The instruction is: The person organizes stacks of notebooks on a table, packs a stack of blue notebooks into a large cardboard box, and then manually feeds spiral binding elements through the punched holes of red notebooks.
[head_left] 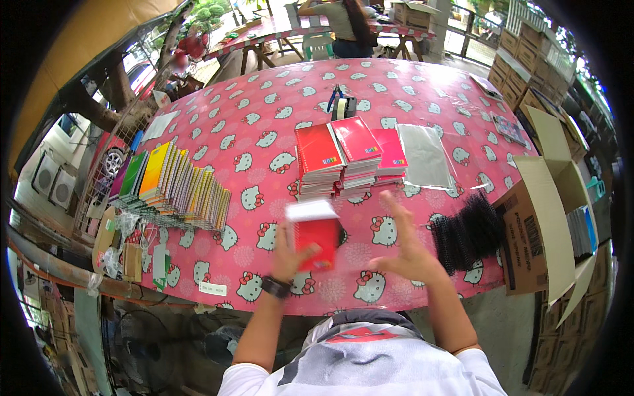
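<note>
Left hand (286, 259) around at least one red notebook (325, 239), right hand (411, 253) empty and splayed, three notebook stacks (356, 140) beyond.

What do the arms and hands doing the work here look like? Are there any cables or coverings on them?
They are a person's own, with no gloves or cables to be seen. A dark band, perhaps a watch, circles the wrist of the left hand; the right hand has nothing visible at its wrist. Short white sleeves leave the forearms uncovered.
</note>
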### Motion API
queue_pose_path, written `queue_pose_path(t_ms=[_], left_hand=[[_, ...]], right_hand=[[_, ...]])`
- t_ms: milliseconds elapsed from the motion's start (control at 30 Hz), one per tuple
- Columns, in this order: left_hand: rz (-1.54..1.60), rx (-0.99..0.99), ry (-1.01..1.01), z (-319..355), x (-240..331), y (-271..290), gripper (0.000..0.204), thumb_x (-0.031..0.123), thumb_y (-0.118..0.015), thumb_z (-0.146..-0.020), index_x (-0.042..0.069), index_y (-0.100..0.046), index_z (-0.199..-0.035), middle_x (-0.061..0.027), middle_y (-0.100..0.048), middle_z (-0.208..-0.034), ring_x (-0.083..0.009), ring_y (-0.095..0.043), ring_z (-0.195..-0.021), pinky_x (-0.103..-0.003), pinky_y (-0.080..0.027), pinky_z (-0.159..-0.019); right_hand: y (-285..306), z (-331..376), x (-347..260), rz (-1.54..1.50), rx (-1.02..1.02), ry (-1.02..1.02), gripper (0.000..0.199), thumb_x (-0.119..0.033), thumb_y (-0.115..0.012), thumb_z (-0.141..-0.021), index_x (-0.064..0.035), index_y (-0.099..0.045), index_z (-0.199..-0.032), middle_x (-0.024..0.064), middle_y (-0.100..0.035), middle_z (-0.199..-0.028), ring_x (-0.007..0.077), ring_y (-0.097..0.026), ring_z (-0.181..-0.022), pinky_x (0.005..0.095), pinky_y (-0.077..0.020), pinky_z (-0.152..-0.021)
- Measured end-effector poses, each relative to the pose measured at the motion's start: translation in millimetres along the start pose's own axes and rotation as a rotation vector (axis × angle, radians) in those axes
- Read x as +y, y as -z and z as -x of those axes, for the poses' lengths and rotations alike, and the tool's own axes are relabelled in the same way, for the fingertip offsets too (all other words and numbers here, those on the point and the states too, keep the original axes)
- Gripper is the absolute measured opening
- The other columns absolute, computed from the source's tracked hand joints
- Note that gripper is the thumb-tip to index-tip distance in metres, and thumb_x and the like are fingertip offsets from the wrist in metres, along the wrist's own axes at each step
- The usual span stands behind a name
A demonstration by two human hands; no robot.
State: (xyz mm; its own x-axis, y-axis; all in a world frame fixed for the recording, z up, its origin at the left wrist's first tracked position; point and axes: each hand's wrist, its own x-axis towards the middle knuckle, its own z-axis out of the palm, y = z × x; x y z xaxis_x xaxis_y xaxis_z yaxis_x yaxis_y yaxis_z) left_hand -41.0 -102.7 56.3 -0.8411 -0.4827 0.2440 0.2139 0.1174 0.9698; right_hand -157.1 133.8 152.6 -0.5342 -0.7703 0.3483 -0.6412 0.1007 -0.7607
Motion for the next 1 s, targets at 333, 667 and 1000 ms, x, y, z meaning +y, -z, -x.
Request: queue_pose_path(t_ms=[333,667,1000], left_hand=[[0.472,0.012,0.726,-175.4,-85.8,124.4,0.038,0.025,-0.068,-0.079,0.003,-0.055,-0.107,-0.0116,-0.064,-0.098,-0.0231,-0.064,-0.085,-0.040,-0.052,-0.077],[-0.674,0.064,0.642,-222.9,-137.4,114.5,0.089,0.073,-0.054,-0.069,0.000,-0.055,-0.119,-0.0127,-0.060,-0.112,-0.0236,-0.054,-0.105,-0.042,-0.043,-0.082],[-0.181,0.069,-0.498,-177.6,166.2,-147.4,0.035,0.013,-0.058,-0.085,-0.002,-0.052,-0.116,-0.0107,-0.054,-0.116,-0.0185,-0.048,-0.111,-0.032,-0.035,-0.097]], right_hand=[[50.6,97.5,-28.3,-0.445,-0.222,-0.361,0.069,-0.029,-0.075,-0.071,-0.0004,-0.046,-0.127,0.0129,-0.055,-0.123,0.0209,-0.053,-0.111,0.0347,-0.0392,-0.092],[184.2,219.9,-110.8,0.080,0.433,0.060,0.037,-0.026,-0.060,-0.084,-0.0002,-0.056,-0.109,0.0176,-0.062,-0.101,0.0252,-0.060,-0.091,0.0405,-0.0467,-0.079],[356.2,304.1,-64.2,0.814,0.425,-0.571,0.057,-0.037,-0.069,-0.070,-0.0087,-0.056,-0.118,0.0083,-0.055,-0.120,0.0280,-0.041,-0.123,0.0445,-0.0262,-0.104]])
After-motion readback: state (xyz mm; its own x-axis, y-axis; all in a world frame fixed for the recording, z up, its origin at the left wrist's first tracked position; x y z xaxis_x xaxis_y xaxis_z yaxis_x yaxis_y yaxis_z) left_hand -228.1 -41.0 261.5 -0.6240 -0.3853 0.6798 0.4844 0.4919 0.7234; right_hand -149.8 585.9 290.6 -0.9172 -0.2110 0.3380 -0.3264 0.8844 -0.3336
